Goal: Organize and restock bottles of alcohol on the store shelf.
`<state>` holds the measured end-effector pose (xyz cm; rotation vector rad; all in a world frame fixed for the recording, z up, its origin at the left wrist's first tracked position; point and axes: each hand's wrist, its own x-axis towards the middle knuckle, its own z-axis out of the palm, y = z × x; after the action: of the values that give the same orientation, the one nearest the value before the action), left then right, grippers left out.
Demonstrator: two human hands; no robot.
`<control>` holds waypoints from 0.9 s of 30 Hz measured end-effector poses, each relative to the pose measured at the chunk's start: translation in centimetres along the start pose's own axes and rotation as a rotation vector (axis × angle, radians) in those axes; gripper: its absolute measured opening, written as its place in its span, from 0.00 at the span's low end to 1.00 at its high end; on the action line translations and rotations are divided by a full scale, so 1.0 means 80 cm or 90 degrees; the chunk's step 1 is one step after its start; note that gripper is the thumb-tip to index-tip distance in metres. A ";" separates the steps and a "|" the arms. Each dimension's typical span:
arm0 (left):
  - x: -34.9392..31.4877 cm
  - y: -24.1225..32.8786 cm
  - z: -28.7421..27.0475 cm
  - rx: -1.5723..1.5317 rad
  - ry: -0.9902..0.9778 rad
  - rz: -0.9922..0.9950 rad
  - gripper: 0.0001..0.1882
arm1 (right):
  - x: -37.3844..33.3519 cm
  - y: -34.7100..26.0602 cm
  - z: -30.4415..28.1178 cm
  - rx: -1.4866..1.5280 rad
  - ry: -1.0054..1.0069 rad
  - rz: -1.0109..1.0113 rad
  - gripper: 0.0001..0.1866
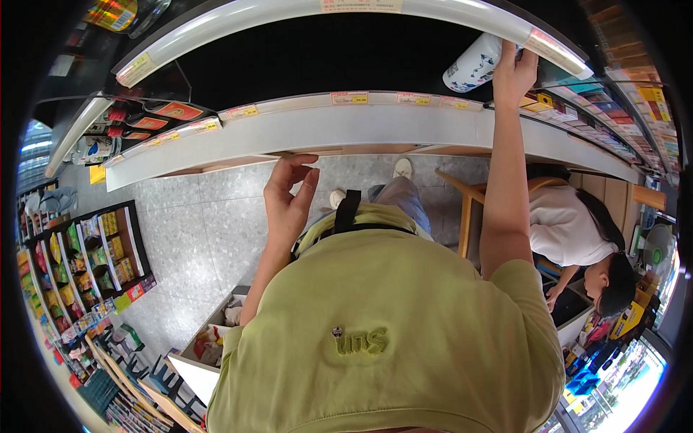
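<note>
A white bottle with a blue pattern point(469, 68) lies tilted in front of the dark shelf space at the upper right, its rounded end toward the left. My right hand point(514, 76) reaches up to it with fingers closed round its right part, just under the shelf lip; the fingers and the lip hide that end. My left hand point(287, 191) hovers at the near edge of the white shelf board point(303, 133). Its fingers are bent, the thumb stands apart, and nothing is in it.
Price tags point(349, 98) line the shelf edge. Bottles with red labels point(155, 121) stand at the left, small boxes point(570, 108) at the right. A snack rack point(94, 245) stands at the left. A seated person point(574, 224) and a wooden chair point(465, 209) are close on the right.
</note>
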<state>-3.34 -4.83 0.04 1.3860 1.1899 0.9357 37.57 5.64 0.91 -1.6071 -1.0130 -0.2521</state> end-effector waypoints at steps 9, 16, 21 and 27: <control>-0.003 0.000 0.002 -0.006 0.028 0.026 0.09 | -0.032 -0.022 -0.028 -0.100 0.041 -0.150 0.31; 0.000 -0.003 0.001 0.008 -0.007 0.001 0.10 | -0.092 -0.045 -0.062 -0.139 0.015 -0.219 0.28; 0.002 0.002 0.006 0.018 -0.022 0.027 0.09 | -0.120 -0.082 -0.080 -0.117 -0.039 -0.218 0.19; 0.000 -0.004 0.010 0.027 -0.026 0.035 0.09 | -0.101 -0.123 -0.091 -0.059 0.007 -0.269 0.16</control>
<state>-2.59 -4.98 -0.38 1.4714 1.1530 0.9202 28.15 -4.93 4.82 -1.4579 -1.3450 -0.6005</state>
